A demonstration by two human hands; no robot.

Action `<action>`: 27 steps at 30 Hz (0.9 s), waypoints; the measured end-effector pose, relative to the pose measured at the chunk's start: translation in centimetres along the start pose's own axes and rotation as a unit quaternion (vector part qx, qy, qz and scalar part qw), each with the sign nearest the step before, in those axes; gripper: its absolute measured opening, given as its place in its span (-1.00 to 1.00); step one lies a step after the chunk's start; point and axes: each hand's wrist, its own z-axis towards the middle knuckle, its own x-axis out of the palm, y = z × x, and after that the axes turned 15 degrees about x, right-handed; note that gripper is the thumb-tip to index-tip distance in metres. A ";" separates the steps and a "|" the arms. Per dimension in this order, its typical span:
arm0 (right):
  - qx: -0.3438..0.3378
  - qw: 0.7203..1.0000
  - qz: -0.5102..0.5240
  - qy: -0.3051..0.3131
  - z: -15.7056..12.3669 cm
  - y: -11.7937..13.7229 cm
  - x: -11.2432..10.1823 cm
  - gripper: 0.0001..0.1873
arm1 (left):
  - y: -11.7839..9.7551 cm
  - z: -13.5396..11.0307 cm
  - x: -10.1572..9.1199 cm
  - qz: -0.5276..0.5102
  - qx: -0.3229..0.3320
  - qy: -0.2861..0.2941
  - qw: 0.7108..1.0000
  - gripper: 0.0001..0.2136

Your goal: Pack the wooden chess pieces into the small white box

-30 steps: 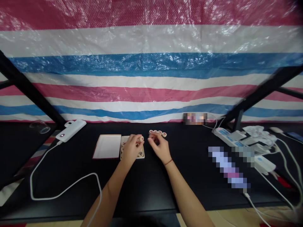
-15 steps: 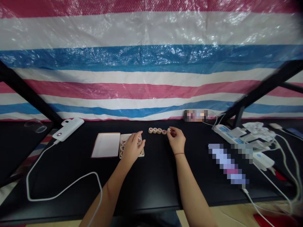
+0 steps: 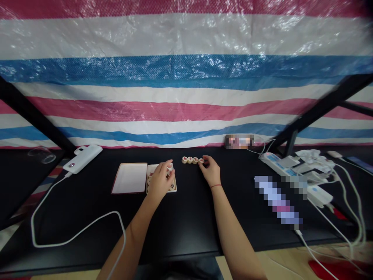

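My left hand rests over a small open white box of round Chinese chess pieces. Its thumb and fingers are apart, and it covers many of the pieces. To the right of the box, a short row of cream Chinese chess pieces with red characters lies on the black table. My right hand has its thumb and fingertips closed around the Chinese chess piece at the row's right end. Whether another piece lies beneath that one is hard to see.
The box lid lies inside-up left of the box. A white power bank with a looping cable sits further left. Rightward are a blurred-out phone-like object, a power strip and tangled cables. A striped sheet hangs behind.
My right hand has moved left, to the last piece in the row, whose visible character now looks different. My left hand has stayed over the box with little movement.
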 end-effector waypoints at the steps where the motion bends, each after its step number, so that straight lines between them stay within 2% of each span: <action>1: 0.006 1.000 0.002 0.003 0.0 -0.1 0.1 -0.63 | 0.0 0.0 0.0 0.002 -0.002 0.000 1.000 -0.69; 11: 0.034 0.999 -0.026 0.010 0.0 -0.2 0.0 -0.70 | 0.0 0.0 -0.5 0.000 -0.043 0.012 0.999 -0.70; 19: 0.018 0.999 -0.030 0.010 0.0 0.0 -0.1 -0.67 | 1.1 -0.1 -0.4 -0.017 -0.094 0.015 0.995 -0.67; 23: -0.025 0.999 -0.004 -0.049 -0.9 1.7 -0.5 -0.65 | 2.2 0.2 -1.6 0.055 -0.121 0.023 0.991 -0.73; 25: -0.041 0.997 0.026 -0.065 -2.2 3.3 -0.2 -0.69 | 3.1 0.1 -2.5 0.110 -0.147 0.056 0.981 -0.78; 26: -0.048 0.997 0.043 -0.051 -3.0 4.1 0.2 -0.70 | 3.6 0.1 -3.0 0.123 -0.155 0.079 0.977 -0.76; 27: -0.061 0.997 0.053 -0.010 -3.8 4.9 0.7 -0.72 | 4.1 -0.1 -3.3 0.122 -0.156 0.107 0.974 -0.74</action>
